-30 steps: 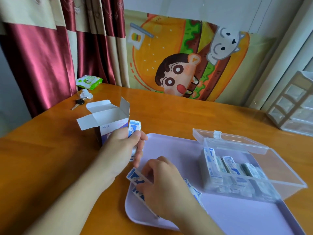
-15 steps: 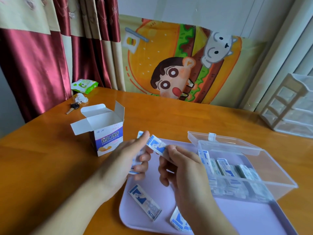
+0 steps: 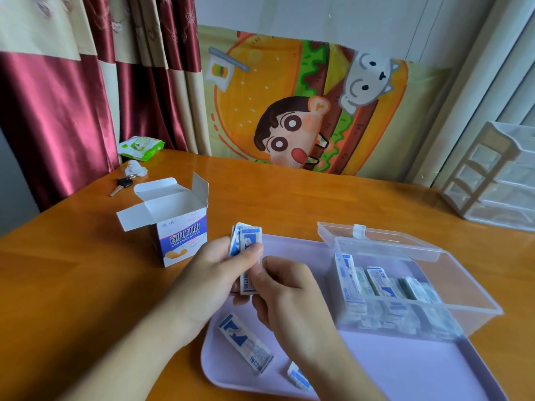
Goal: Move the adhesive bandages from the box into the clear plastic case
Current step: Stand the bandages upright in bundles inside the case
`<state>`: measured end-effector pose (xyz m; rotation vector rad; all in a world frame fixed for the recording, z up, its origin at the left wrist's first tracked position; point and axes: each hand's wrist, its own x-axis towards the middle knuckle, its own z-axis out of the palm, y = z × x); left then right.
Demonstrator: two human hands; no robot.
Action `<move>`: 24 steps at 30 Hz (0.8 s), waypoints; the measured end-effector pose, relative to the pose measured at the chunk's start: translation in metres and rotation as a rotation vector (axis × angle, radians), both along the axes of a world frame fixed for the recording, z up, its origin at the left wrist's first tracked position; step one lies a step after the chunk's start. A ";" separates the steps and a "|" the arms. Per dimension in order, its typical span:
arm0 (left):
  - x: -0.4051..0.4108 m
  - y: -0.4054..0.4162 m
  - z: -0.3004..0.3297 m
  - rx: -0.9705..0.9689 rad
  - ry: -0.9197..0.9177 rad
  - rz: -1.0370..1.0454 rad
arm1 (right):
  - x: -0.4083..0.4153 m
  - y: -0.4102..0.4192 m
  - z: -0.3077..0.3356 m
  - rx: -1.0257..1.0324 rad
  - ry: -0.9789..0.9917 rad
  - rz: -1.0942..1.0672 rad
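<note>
My left hand [image 3: 214,273] grips a small upright stack of blue-and-white wrapped bandages [image 3: 246,241] above the lilac tray's left end. My right hand [image 3: 286,296] pinches the lower part of the front bandage in that stack. The open white-and-purple bandage box [image 3: 179,227] stands on the table to the left. The clear plastic case [image 3: 405,285], lid open, sits on the tray at right and holds several bandages. Two loose bandages, one long [image 3: 246,342] and one partly hidden by my right forearm [image 3: 298,377], lie on the tray.
The lilac tray [image 3: 405,371] covers the near right of the wooden table. A key [image 3: 121,185], a crumpled wrapper and a green wipes pack [image 3: 142,147] lie at the far left. A white drawer unit [image 3: 498,175] stands at the far right.
Both hands rose from the tray and the box and met. The bandage my right hand lifted now stands upright against the stack in my left hand. The box stands free.
</note>
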<state>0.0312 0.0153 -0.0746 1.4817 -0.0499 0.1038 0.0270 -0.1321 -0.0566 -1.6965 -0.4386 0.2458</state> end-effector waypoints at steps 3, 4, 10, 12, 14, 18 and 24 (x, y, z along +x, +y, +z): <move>-0.001 0.001 0.002 -0.076 0.024 0.102 | 0.004 -0.005 -0.002 -0.156 -0.055 -0.018; 0.001 0.002 0.000 -0.132 0.038 0.158 | 0.007 -0.009 -0.003 -0.190 -0.063 -0.038; 0.009 0.018 0.002 -0.340 0.057 0.219 | 0.012 -0.018 -0.003 -0.760 -0.333 0.263; 0.012 0.021 -0.002 -0.347 0.073 0.186 | 0.012 -0.016 -0.004 -0.827 -0.357 0.438; 0.014 0.021 -0.005 -0.332 0.096 0.152 | 0.011 -0.016 -0.001 -0.815 -0.334 0.484; 0.018 0.024 -0.009 -0.322 0.132 0.100 | 0.012 -0.017 -0.001 -0.806 -0.319 0.479; 0.017 0.022 -0.004 -0.281 0.144 0.119 | 0.011 -0.014 -0.010 -0.767 -0.253 0.228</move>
